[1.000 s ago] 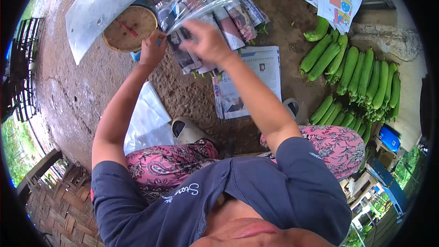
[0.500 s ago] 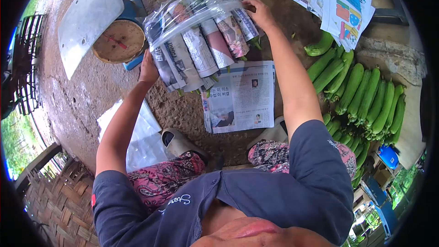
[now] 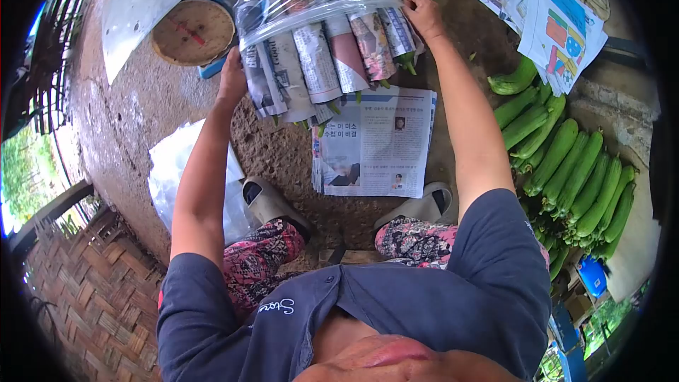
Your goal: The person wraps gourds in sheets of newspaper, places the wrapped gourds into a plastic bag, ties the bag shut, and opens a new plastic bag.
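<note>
A clear plastic bag (image 3: 318,10) covers the upper part of a row of newspaper-wrapped vegetables (image 3: 316,64). Green ends of the vegetables poke out of the paper at the near side. At the bag's right corner, my right hand (image 3: 424,15) is closed, pinching the plastic edge. My left hand (image 3: 232,79) is closed at the left side of the bag, its fingertips partly hidden against the plastic. Just below the bundle, a stack of newspaper sheets (image 3: 389,145) lies on the ground between my feet.
A dial scale (image 3: 192,32) with a sheet-like pan (image 3: 145,7) stands at the upper left. Flat plastic bags (image 3: 180,170) lie beside my left foot. On the right are many long green gourds (image 3: 559,159) and printed papers (image 3: 559,28). A woven bamboo panel (image 3: 92,276) is at lower left.
The whole view has shifted slightly. My right hand has drawn the bag's edge outward at the right corner, and the plastic looks more stretched. My left hand stays at the bag's left side.
</note>
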`<state>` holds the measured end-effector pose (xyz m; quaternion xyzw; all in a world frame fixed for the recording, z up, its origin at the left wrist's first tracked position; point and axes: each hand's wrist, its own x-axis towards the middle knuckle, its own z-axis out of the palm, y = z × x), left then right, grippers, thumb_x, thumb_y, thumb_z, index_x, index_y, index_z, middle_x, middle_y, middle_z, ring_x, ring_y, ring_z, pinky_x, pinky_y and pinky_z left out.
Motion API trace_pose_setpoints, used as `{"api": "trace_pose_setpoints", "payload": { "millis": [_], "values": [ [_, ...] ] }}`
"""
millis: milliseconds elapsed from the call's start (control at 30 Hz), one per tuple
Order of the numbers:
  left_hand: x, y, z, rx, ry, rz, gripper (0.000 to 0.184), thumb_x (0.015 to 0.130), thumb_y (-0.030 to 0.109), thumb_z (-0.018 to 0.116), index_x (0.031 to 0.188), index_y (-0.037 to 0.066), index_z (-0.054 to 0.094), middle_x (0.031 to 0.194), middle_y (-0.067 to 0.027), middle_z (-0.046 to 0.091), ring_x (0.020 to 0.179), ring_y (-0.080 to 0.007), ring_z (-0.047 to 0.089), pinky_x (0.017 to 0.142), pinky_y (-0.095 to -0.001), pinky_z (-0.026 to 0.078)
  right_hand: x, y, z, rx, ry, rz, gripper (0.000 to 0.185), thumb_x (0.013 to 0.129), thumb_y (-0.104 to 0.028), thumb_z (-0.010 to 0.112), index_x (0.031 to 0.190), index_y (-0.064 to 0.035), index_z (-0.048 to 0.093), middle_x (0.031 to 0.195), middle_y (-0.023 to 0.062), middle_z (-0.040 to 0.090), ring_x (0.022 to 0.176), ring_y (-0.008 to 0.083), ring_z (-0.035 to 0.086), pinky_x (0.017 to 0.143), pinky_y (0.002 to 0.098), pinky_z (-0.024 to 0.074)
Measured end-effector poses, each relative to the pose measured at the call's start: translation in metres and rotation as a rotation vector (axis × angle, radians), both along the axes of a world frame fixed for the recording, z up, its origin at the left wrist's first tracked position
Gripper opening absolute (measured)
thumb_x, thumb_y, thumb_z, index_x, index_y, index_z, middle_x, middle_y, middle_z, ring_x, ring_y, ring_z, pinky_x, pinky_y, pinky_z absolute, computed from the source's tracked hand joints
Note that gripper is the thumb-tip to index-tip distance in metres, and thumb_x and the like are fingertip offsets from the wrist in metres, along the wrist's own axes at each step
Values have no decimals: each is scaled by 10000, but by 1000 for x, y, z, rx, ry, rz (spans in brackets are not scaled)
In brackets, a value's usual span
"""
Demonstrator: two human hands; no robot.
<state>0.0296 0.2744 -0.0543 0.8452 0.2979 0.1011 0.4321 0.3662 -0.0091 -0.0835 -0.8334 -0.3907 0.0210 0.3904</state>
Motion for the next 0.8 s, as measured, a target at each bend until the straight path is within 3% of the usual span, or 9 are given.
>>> {"api": "trace_pose_setpoints", "payload": {
  "millis": [33, 167, 200, 267, 333, 367, 500, 633, 800],
  "values": [
    [2, 1, 1, 88, 47, -10, 209, 827, 21, 599, 1026, 23, 536, 942, -95, 596, 854, -177, 547, 788, -296, 448, -2, -1, -4, 3, 0, -36, 143, 718, -134, 676, 765, -75, 554, 740, 82, 591, 688, 279, 590, 626, 353, 470],
    [5, -9, 13, -172, -114, 28, 155, 819, 18, 619, 962, 24, 560, 899, -66, 591, 819, -104, 522, 750, -267, 448, -9, 2, -18, 167, 195, -116, 138, 743, -65, 667, 861, -85, 597, 773, 58, 643, 720, 202, 637, 666, 318, 495],
    [4, -7, 10, -95, -93, -8, 149, 821, 14, 613, 960, 23, 559, 886, -56, 593, 809, -106, 521, 735, -268, 449, -10, 3, -21, 167, 183, -143, 182, 745, -37, 663, 913, -91, 619, 807, 47, 662, 735, 167, 640, 682, 307, 500],
    [2, -4, 3, 32, -71, -42, 138, 826, 15, 611, 953, 22, 559, 864, -39, 600, 785, -105, 515, 696, -265, 446, -12, -1, -29, 238, 163, -149, 174, 751, -47, 662, 914, -92, 626, 815, 48, 665, 730, 168, 640, 679, 306, 499],
    [-1, -10, 2, -112, -91, 6, 167, 838, 59, 590, 997, 24, 553, 910, -92, 608, 829, -143, 540, 755, -288, 448, -16, -8, -28, 198, 162, -198, 131, 753, -84, 650, 882, -93, 626, 820, 52, 653, 729, 195, 631, 684, 312, 496],
    [-4, -13, 2, -205, -102, 32, 184, 844, 90, 571, 1014, 24, 550, 926, -130, 611, 858, -180, 550, 801, -311, 441, -21, -17, -27, 127, 120, -170, 118, 749, -94, 644, 865, -94, 624, 819, 53, 646, 733, 205, 625, 688, 315, 493],
    [-21, 10, 2, 126, -73, -234, 231, 786, 18, 561, 1016, 4, 540, 928, -105, 599, 856, -192, 553, 791, -311, 451, -9, -27, 17, -61, 14, 77, 74, 724, -124, 621, 776, -77, 598, 826, 66, 610, 804, 251, 593, 753, 340, 472],
    [-18, 22, 16, -179, 23, -226, 264, 817, 143, 525, 1048, 24, 568, 942, -78, 609, 912, -177, 572, 831, -302, 449, -16, -20, 63, 8, -24, 279, 162, 705, -160, 649, 816, -60, 586, 902, 87, 598, 904, 279, 573, 826, 372, 452],
    [-14, 16, -8, -354, -111, -155, 149, 784, 111, 504, 902, 22, 525, 791, -4, 485, 768, -125, 453, 717, -252, 394, -84, 31, 104, 1, -256, 356, 243, 668, -211, 690, 864, -106, 591, 963, 60, 583, 979, 281, 527, 885, 374, 430]
  ]
}}
